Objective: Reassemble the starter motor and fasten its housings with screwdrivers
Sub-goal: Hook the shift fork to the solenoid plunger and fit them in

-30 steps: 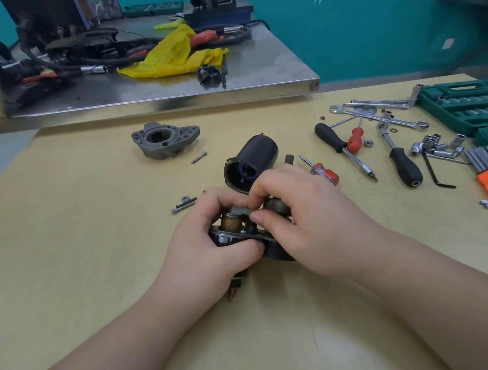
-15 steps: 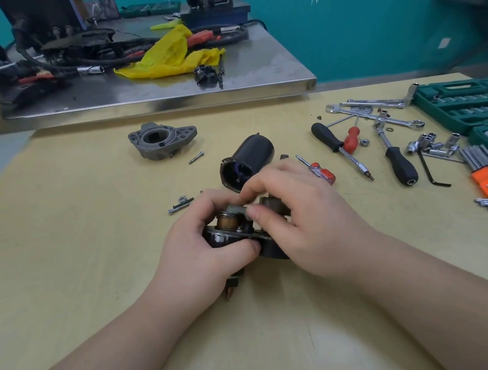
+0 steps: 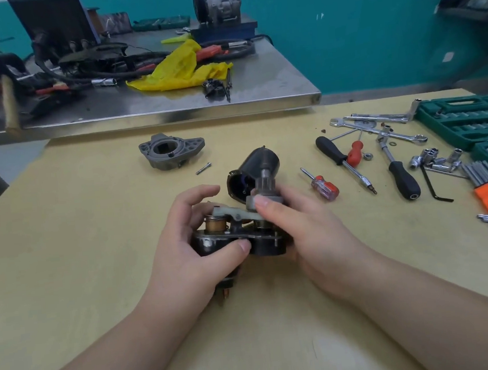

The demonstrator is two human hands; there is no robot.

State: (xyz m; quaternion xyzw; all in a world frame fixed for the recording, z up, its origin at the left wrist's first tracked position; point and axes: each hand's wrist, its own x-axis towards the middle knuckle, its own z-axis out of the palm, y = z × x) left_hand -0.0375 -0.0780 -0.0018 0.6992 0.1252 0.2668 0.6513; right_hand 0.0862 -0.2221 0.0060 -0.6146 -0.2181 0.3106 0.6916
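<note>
Head view: the partly assembled starter motor [image 3: 241, 238] sits near the middle of the yellow worktop [image 3: 66, 259], held between both hands. The left hand [image 3: 195, 248] grips its dark base from the left, thumb curled across the front edge and the fingers loosely spread above the copper-coloured solenoid plunger [image 3: 214, 224]. The right hand [image 3: 302, 227] wraps the right side, with the thumb pressed on the pale collar at the foot of the splined pinion shaft [image 3: 264, 183], which stands upright from the assembly. A grey shift lever [image 3: 230, 212] runs from the plunger to that collar. Just behind lies a black cylindrical motor housing [image 3: 253, 169] on its side, its open end toward the camera. Farther back left rests the grey nose housing [image 3: 172, 149], with a loose bolt [image 3: 203, 168] beside it. To the right lie a small red-handled screwdriver [image 3: 321, 184], a black-handled screwdriver [image 3: 341, 161] and a green socket set case [image 3: 467, 118].
</note>
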